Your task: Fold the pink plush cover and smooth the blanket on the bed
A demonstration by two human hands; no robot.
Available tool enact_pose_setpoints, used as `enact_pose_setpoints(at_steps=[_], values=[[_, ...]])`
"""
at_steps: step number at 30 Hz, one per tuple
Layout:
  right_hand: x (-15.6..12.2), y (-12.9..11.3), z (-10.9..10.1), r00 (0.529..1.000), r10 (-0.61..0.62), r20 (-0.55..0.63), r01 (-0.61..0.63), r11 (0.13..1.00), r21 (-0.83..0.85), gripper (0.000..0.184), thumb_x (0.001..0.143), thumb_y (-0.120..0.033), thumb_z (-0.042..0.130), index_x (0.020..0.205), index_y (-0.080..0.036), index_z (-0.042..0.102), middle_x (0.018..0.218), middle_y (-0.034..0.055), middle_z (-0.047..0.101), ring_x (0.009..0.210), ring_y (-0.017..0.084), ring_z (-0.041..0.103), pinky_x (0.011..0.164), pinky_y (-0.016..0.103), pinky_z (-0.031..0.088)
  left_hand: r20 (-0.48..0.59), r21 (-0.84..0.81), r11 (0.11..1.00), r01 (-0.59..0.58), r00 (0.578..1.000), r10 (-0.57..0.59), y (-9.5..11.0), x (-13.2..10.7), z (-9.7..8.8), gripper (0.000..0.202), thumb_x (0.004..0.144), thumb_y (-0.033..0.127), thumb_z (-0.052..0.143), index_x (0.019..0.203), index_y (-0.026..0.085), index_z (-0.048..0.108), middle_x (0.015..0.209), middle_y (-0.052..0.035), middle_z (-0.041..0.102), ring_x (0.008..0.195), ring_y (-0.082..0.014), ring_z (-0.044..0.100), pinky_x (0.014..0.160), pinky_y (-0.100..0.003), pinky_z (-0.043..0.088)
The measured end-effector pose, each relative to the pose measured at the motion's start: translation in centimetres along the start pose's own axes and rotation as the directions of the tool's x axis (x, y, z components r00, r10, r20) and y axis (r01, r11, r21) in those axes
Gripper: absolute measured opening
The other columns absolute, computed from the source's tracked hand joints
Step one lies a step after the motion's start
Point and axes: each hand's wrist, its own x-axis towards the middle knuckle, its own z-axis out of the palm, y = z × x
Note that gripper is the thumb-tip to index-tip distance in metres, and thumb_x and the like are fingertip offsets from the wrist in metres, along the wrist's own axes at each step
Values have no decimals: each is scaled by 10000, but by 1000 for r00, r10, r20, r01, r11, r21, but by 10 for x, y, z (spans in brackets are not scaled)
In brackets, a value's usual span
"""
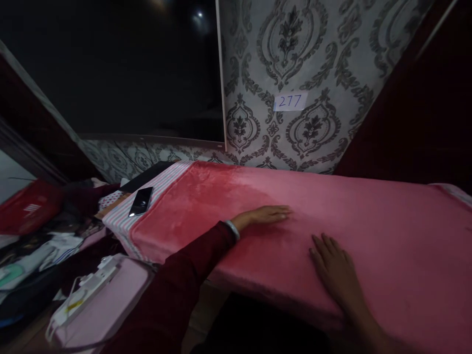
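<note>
A pink plush blanket [398,231] with a striped border is spread over a long, flat surface. My left hand [266,215], a silver bangle on its wrist, lies on the blanket near the middle with its fingers stretched out to the right. Nearer to me and to the right, my right hand [334,265] rests palm down on the same blanket, fingers pointing away from me. Neither hand holds anything. The blanket's pile looks darker red around and left of my left hand, paler to the right.
A smartphone [141,201] lies on the striped border at the left. Below it, a power strip [90,285] with cables sits on a pink box [114,305]. Piled clothes and a red bag [31,206] fill the far left. A large dark screen [121,73] hangs above.
</note>
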Motion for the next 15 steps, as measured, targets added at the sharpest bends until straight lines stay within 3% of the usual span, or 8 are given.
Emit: enact_pose_setpoints(at_steps=[2, 4, 5, 6, 8, 10, 12, 15], values=[[0, 1, 1, 1000, -4, -6, 4, 1000, -3, 663, 1032, -420, 198, 1457, -135, 618, 1555, 174, 553, 1459, 350, 475, 1181, 558, 383, -77, -4, 999, -46, 996, 46, -2, 2, -8, 542, 1078, 474, 350, 1560, 282, 506, 1671, -28, 440, 1573, -161, 343, 1307, -358, 248], [0, 2, 3, 1000, -3, -6, 3, 1000, 2, 672, 1034, -442, 197, 1463, -138, 614, 1561, 170, 548, 1467, 348, 467, 1184, 557, 383, -203, 74, 975, 210, 960, -191, -19, -13, -33, 545, 1068, 459, 391, 1555, 246, 514, 1687, -56, 411, 1594, -185, 299, 1313, -363, 230], [-1, 3, 5, 1000, 1, -5, -1, 1000, 7, 675, 1034, -457, 200, 1467, -141, 610, 1564, 168, 545, 1469, 347, 467, 1183, 559, 384, -256, 97, 912, 399, 895, -365, -32, -26, -48, 544, 1062, 441, 411, 1556, 235, 509, 1699, -65, 388, 1595, -196, 298, 1311, -362, 236], [-2, 5, 8, 1000, 7, -5, -7, 1000, 16, 676, 1035, -472, 206, 1470, -147, 607, 1567, 166, 542, 1469, 346, 467, 1183, 564, 385, -298, 105, 810, 576, 796, -527, -46, -42, -63, 545, 1060, 433, 413, 1563, 243, 494, 1710, -55, 366, 1592, -196, 305, 1306, -350, 244], [-4, 12, 14, 1000, 19, -8, -19, 999, 39, 669, 1034, -500, 219, 1478, -174, 601, 1576, 151, 536, 1475, 335, 465, 1183, 567, 390, -337, 94, 697, 711, 681, -650, -73, -75, -88, 570, 1053, 379, 397, 1569, 148, 470, 1694, -155, 370, 1579, -285, 333, 1305, -466, 255], [-4, 21, 19, 1000, 28, -11, -27, 997, 70, 666, 1031, -518, 219, 1460, -201, 617, 1561, 137, 555, 1468, 327, 479, 1170, 565, 413, -363, 85, 614, 785, 598, -714, -93, -104, -99, 600, 1044, 356, 389, 1578, 85, 438, 1691, -231, 333, 1592, -368, 281, 1291, -604, 211], [3, 26, 18, 999, 35, -23, -33, 995, 93, 663, 1030, -525, 210, 1427, -216, 642, 1518, 135, 596, 1450, 325, 503, 1150, 567, 441, -377, 91, 573, 814, 561, -737, -106, -123, -99, 621, 1045, 374, 381, 1596, 90, 412, 1704, -238, 297, 1608, -382, 222, 1284, -649, 173], [33, 8, 3, 996, 28, -80, -21, 996, 91, 640, 1031, -528, 250, 1432, -209, 634, 1505, 152, 605, 1458, 344, 493, 1148, 602, 435, -391, 127, 562, 817, 562, -729, -115, -132, -88, 616, 1055, 424, 354, 1616, 177, 406, 1724, -171, 294, 1617, -336, 217, 1295, -613, 177]])
